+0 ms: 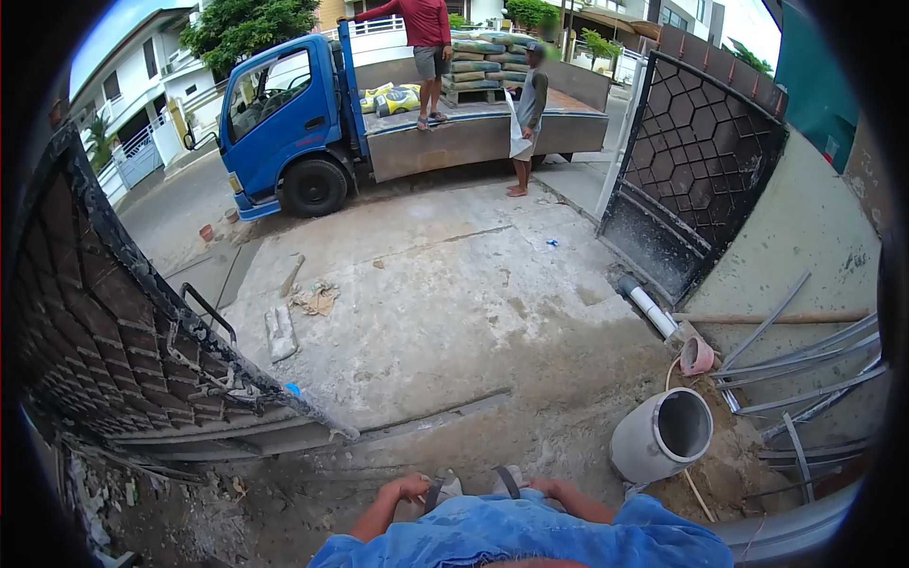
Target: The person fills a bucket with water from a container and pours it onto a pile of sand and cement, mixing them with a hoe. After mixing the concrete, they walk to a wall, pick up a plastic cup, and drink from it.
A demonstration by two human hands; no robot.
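Note:
At the bottom of the head view, my left hand is beside my left sandalled foot, its fingers curled in, with no object showing in it. My right hand is close to my right sandalled foot; its fingers are mostly hidden. Both forearms come out from under my blue shirt. Wet, dirty concrete lies around my feet. To the right of my right hand stands a pale concrete cylinder with an open top, apart from the hand.
Two dark metal gates flank the concrete driveway. A blue truck carrying stacked sacks stands across the far end. One person is on its bed, another beside it. Metal strips and a white pipe lie right.

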